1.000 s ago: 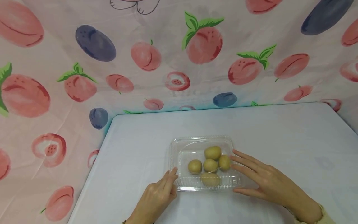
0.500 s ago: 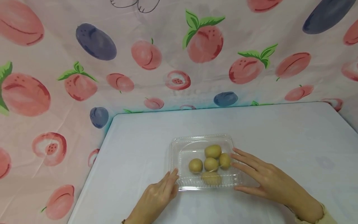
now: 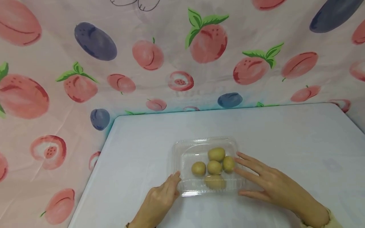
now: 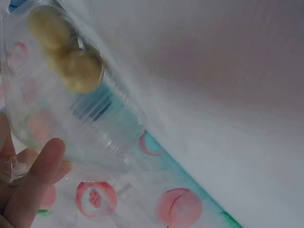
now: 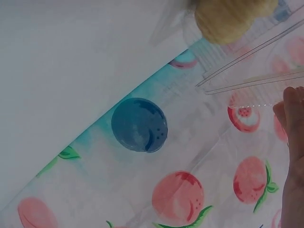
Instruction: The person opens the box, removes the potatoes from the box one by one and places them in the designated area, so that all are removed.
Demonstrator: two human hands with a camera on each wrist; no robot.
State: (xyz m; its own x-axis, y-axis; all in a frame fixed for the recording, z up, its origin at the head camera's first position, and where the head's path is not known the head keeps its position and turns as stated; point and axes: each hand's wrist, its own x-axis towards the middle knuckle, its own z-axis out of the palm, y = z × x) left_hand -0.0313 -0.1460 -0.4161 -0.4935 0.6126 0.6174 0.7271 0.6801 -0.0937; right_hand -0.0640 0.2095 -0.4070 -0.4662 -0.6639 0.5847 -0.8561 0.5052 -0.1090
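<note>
Here's the clear plastic box (image 3: 194, 192) on the white tabletop (image 3: 137, 152), a hand at either side of it. At the box's near left corner, the left hand (image 3: 161, 194) has its fingers (image 3: 174, 181) bunched together, pinching the plastic; the wrist view shows a bit of clear edge caught between them. Over on the box's right side, the right hand (image 3: 271, 183) has its fingers (image 3: 251, 165) straight and spread, thumb well apart, tips right at the rim; whether each one touches, I cannot tell. So the box lies directly between the two sets of fingers. Inside it, five yellowish round fruits (image 3: 214, 167): three bunched right of the box's middle, one off toward its left side, one by its near wall. Behind the box, a fruit-print cloth (image 3: 122, 47) hangs.
</note>
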